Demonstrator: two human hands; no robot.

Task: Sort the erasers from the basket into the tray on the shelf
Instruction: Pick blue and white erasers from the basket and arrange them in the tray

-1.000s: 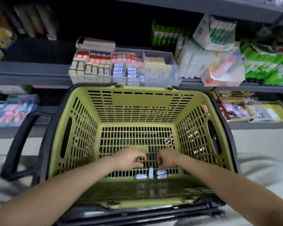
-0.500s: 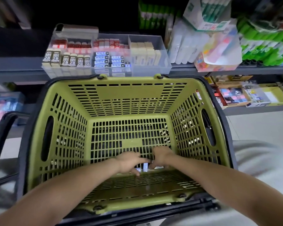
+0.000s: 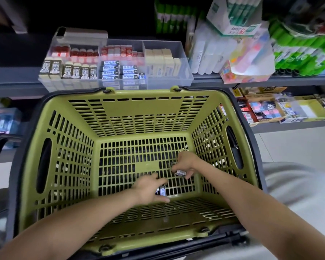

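Both hands are deep inside the green basket (image 3: 64, 166). The left hand (image 3: 148, 188) curls round dark-sleeved erasers (image 3: 162, 191) at the basket's floor. The right hand (image 3: 186, 162) pinches a single eraser (image 3: 180, 173) beside it. The clear tray (image 3: 186, 79) sits on the shelf (image 3: 17, 85) just beyond the basket's far rim.

Arms reach forward; left grip (image 3: 148, 188) and right grip (image 3: 184, 163) pinch, fingers curled.
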